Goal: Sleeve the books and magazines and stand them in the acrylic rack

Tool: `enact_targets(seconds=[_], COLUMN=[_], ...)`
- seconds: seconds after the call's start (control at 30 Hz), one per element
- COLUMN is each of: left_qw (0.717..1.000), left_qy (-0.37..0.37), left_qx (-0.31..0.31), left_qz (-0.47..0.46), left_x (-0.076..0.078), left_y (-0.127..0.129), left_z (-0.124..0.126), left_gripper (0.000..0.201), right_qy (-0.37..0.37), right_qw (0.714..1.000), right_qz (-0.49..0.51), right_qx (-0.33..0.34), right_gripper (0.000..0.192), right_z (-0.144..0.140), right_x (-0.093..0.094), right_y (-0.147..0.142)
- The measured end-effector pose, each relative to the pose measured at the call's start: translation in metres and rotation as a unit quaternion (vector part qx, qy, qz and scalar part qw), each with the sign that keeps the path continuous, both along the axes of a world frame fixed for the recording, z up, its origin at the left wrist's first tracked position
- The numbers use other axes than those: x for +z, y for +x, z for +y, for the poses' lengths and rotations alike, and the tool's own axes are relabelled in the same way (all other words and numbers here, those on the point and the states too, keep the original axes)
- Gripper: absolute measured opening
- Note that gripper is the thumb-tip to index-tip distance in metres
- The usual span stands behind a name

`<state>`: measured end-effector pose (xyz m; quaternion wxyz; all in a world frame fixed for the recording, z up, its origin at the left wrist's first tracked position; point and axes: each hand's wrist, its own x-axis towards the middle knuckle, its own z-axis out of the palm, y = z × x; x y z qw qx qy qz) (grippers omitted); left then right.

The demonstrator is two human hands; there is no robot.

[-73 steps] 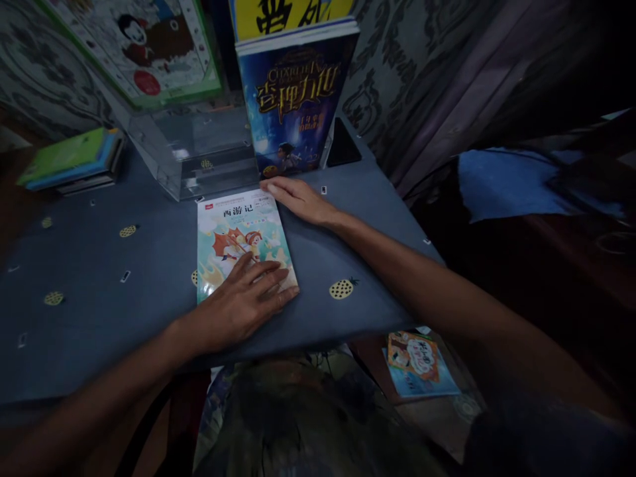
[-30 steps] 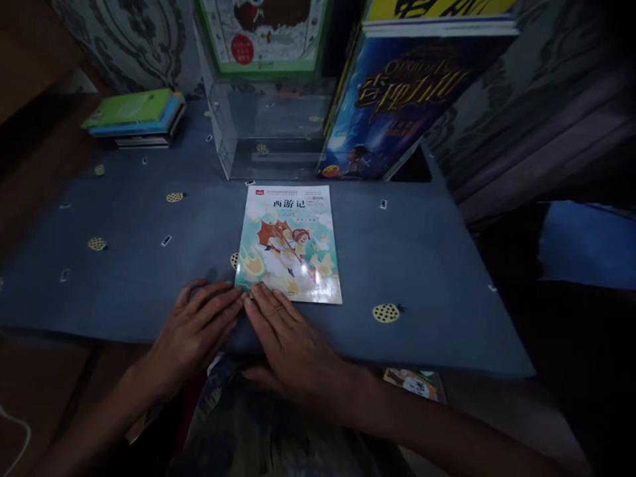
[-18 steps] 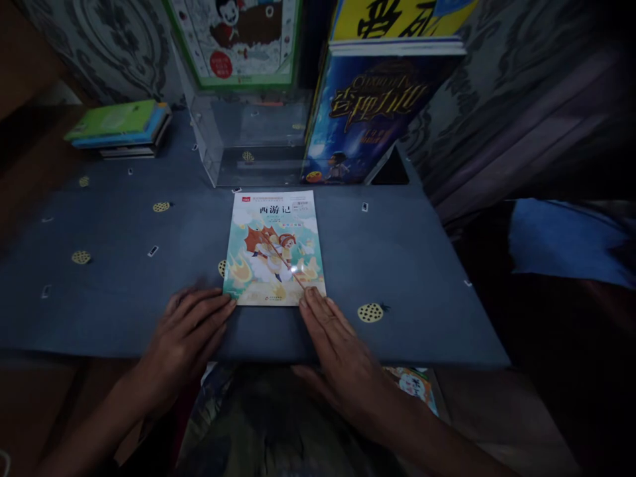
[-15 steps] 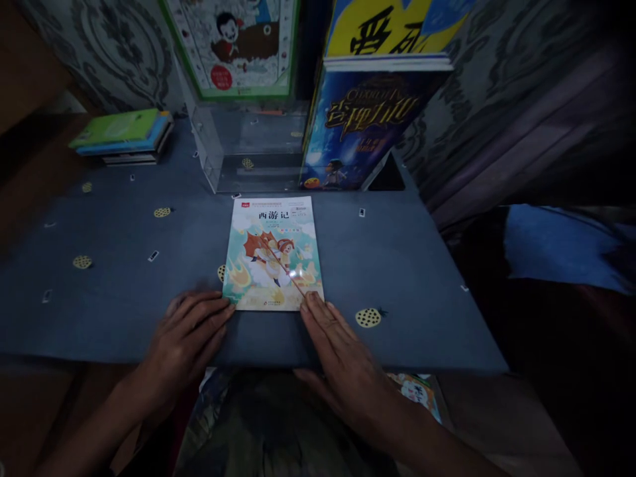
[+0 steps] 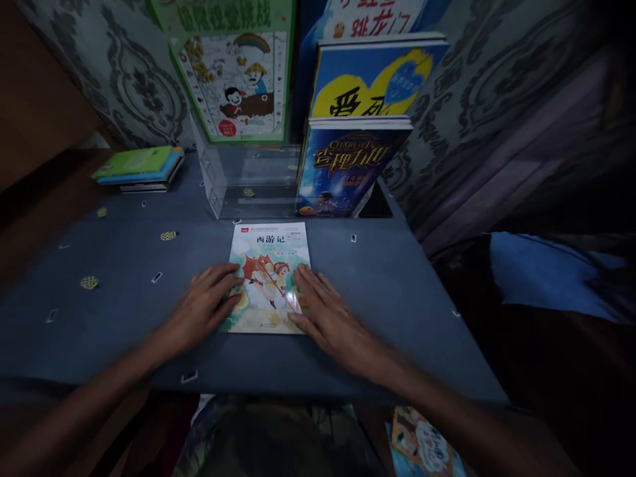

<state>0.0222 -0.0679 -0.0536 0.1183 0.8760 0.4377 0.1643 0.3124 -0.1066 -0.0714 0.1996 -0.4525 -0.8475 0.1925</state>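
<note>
On the table (image 5: 397, 291) lies one book (image 5: 268, 315), flat, stand (image 5: 212, 172) near at 12 o'clock; left hand (image 5: 205, 301) at 9, right hand (image 5: 334, 319) at 3, both loosely open on its edges, gripping nothing; possible fault: skewing, should one hand push harder.

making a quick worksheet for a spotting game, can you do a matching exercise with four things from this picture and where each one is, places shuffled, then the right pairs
Things
1. paperback with a flying figure on its cover
2. stack of thin books
3. dark blue book with gold lettering
4. light blue sheet

Places
A. beyond the right edge of the table
B. lying flat, left hand at one side, right hand at the other
C. upright at the right of the clear stand
D. back left of the table

Right pairs
1-B, 2-D, 3-C, 4-A
</note>
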Motion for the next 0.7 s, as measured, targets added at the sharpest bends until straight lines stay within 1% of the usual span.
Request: enact_targets(seconds=[0.13, 0.27, 0.37, 0.43, 0.47, 0.5, 0.53, 0.57, 0.63, 0.7], left_qw=[1.0, 0.997, 0.994, 0.989, 0.982, 0.968, 0.945, 0.913, 0.83, 0.749], left_qy=[-0.001, -0.019, -0.042, -0.064, -0.081, -0.106, -0.136, -0.17, -0.235, -0.29], left_qx=[0.023, 0.075, 0.102, 0.121, 0.134, 0.146, 0.159, 0.174, 0.211, 0.248], left_qz=[-0.005, 0.013, 0.002, -0.055, -0.107, -0.174, -0.249, -0.327, -0.46, -0.542], left_x=[-0.002, 0.0, 0.003, 0.002, 0.001, 0.0, -0.001, -0.002, -0.002, -0.001], left_y=[0.004, 0.013, 0.019, 0.021, 0.021, 0.021, 0.021, 0.021, 0.023, 0.026], left_z=[0.028, 0.049, 0.058, 0.063, 0.066, 0.068, 0.07, 0.072, 0.074, 0.073], left_gripper=[0.031, 0.029, 0.03, 0.034, 0.034, 0.034, 0.034, 0.035, 0.038, 0.042], right_qy=[-0.035, -0.025, -0.01, -0.001, 0.004, 0.009, 0.013, 0.018, 0.027, 0.028], right_qw=[0.999, 0.999, 0.997, 0.995, 0.995, 0.995, 0.995, 0.995, 0.995, 0.994], right_qz=[-0.012, -0.009, -0.001, 0.001, 0.004, 0.008, 0.014, 0.022, 0.036, 0.043], right_qx=[-0.012, -0.045, -0.08, -0.097, -0.1, -0.099, -0.097, -0.094, -0.091, -0.093], right_gripper=[0.075, 0.073, 0.072, 0.071, 0.071, 0.07, 0.07, 0.07, 0.069, 0.069], right_z=[0.048, 0.089, 0.102, 0.103, 0.102, 0.101, 0.1, 0.099, 0.099, 0.098], right_x=[0.001, -0.005, -0.014, -0.019, -0.022, -0.024, -0.025, -0.027, -0.028, -0.028], right_y=[0.001, -0.006, -0.015, -0.018, -0.019, -0.019, -0.019, -0.019, -0.017, -0.016])
